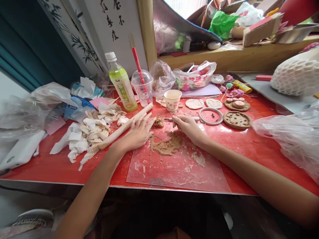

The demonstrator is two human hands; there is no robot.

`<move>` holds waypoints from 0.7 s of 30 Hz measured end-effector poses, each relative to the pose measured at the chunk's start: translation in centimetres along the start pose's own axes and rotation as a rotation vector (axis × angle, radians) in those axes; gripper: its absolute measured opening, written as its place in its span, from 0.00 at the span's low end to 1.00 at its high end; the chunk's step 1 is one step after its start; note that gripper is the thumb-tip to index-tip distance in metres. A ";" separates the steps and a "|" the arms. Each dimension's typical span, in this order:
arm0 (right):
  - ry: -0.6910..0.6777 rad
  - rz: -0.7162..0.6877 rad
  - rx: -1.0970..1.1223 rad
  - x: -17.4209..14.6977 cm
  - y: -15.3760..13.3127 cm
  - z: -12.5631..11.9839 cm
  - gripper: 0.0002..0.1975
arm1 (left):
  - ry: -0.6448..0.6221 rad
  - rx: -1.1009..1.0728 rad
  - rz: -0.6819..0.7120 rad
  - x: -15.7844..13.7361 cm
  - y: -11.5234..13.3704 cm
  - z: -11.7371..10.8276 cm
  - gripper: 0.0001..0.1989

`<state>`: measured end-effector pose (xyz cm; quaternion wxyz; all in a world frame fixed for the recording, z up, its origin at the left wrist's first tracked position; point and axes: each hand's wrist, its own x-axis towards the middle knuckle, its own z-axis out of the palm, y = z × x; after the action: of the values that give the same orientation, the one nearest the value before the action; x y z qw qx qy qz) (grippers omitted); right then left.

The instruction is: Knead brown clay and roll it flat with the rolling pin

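My left hand point(141, 130) lies with its fingers stretched out across a pale wooden rolling pin point(117, 133), its fingertips close to a small lump of brown clay point(159, 121). Whether they touch the lump I cannot tell. My right hand point(186, 127) is closed around a thin clay tool point(168, 119), whose tip points left at the lump. Nearer to me, a ragged flat patch of brown clay point(166, 144) is smeared on a clear plastic sheet point(154, 171), with crumbs around it.
Crumpled tissues point(84, 136) lie left of the rolling pin. Behind stand a drink bottle point(122, 83), a plastic cup point(142, 86) with a red-handled brush and a paper cup point(172, 99). At right are a ring point(211, 116), clay discs point(237, 119) and plastic bags point(291, 139).
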<state>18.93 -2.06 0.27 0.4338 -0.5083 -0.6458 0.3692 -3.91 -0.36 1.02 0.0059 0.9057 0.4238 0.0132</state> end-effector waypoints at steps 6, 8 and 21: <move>0.010 -0.002 -0.005 0.1 0.1 0.2 0.19 | -0.033 -0.084 -0.007 -0.2 0.6 -0.3 0.30; 0.011 0.011 -0.005 0.1 0.1 0.3 0.19 | -0.050 -0.085 -0.006 -0.2 0.9 -0.4 0.30; 0.014 -0.008 -0.009 0.5 0.3 0.6 0.19 | -0.048 0.043 0.062 0.2 2.6 -0.4 0.39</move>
<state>18.46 -1.54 -0.16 0.4377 -0.5103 -0.6464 0.3609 -1.81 -1.83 1.47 -0.0041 0.9183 0.3955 -0.0175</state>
